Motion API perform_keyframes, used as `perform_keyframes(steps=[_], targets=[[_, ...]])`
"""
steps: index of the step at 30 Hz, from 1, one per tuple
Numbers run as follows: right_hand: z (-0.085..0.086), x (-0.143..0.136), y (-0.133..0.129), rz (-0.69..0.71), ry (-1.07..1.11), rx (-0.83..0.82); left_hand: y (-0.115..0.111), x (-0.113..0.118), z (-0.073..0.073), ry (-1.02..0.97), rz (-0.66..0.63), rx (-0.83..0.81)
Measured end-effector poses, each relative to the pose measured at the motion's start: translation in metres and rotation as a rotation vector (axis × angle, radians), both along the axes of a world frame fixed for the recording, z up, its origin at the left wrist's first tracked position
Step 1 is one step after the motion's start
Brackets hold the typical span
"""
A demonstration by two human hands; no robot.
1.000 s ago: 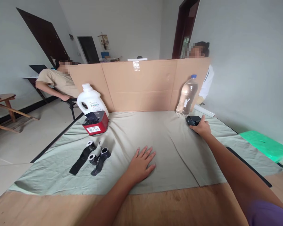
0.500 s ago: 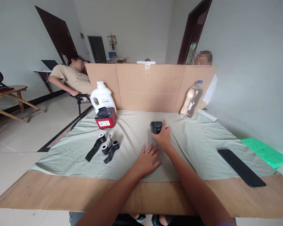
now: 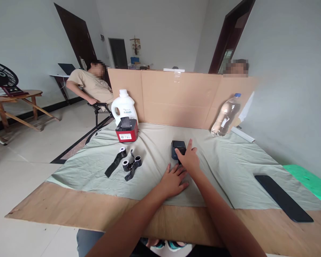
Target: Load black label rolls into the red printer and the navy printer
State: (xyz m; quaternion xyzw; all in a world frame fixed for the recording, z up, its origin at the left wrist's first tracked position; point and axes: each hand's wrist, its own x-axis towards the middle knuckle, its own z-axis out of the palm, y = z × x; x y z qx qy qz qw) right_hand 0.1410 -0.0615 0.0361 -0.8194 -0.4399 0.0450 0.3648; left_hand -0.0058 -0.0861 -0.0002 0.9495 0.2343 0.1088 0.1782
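Note:
A small black box-shaped device (image 3: 178, 145) stands on the cloth in front of me. My right hand (image 3: 191, 160) is at its right side, thumb touching the front and index finger stretched out past it; the other fingers are partly curled. Palm down on the cloth, my left hand (image 3: 173, 181) lies just nearer to me, fingers spread and holding nothing. To the left are several small rolls of black strip on white cores (image 3: 132, 165), partly unwound. Behind them stands a red and black label printer (image 3: 126, 131) with a black strip standing out of its top.
A white jug (image 3: 125, 107) stands behind the printer; a clear bottle with a blue cap (image 3: 226, 116) leans at back right. A cardboard panel (image 3: 176, 98) closes off the far edge. A long black flat object (image 3: 283, 198) lies right. Two people sit beyond.
The black device now shows its flat top and sits squarer to me. My right thumb has moved onto its front. The left hand stays flat, and the view has shifted slightly left.

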Motion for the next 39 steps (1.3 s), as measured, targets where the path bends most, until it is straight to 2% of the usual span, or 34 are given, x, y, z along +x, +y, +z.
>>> perform_keyframes(steps=[3, 5, 7, 9, 11, 13, 16, 18, 23, 30, 39], targets=[[0.011, 0.027, -0.003, 0.075, 0.284, 0.083, -0.001, -0.001, 0.004, -0.069, -0.003, -0.005], [0.011, 0.045, 0.001, 0.183, 0.557, 0.214, 0.002, -0.003, 0.01, -0.148, 0.061, -0.06], [0.004, 0.061, 0.007, 0.275, 0.753, 0.376, 0.011, -0.006, 0.018, -0.3, 0.217, -0.179], [-0.01, 0.071, 0.015, 0.302, 0.828, 0.491, 0.031, -0.007, 0.026, -0.508, 0.407, -0.332], [-0.025, 0.074, 0.022, 0.275, 0.826, 0.52, 0.062, -0.004, 0.032, -0.644, 0.556, -0.501], [-0.038, 0.074, 0.028, 0.262, 0.742, 0.471, 0.095, 0.004, 0.034, -0.625, 0.656, -0.662], [-0.05, 0.071, 0.033, 0.283, 0.539, 0.342, 0.133, 0.025, 0.031, -0.551, 0.679, -0.789], [-0.052, 0.07, 0.035, 0.298, 0.471, 0.282, 0.144, 0.037, 0.026, -0.532, 0.659, -0.855], [-0.053, 0.072, 0.037, 0.321, 0.4, 0.247, 0.139, 0.046, 0.016, -0.546, 0.618, -0.968], [-0.051, 0.072, 0.03, 0.333, 0.323, 0.266, 0.132, 0.045, 0.017, -0.561, 0.618, -1.032], [-0.047, 0.066, 0.025, 0.386, 0.275, 0.263, 0.124, 0.023, 0.021, -0.474, 0.569, -1.143]])
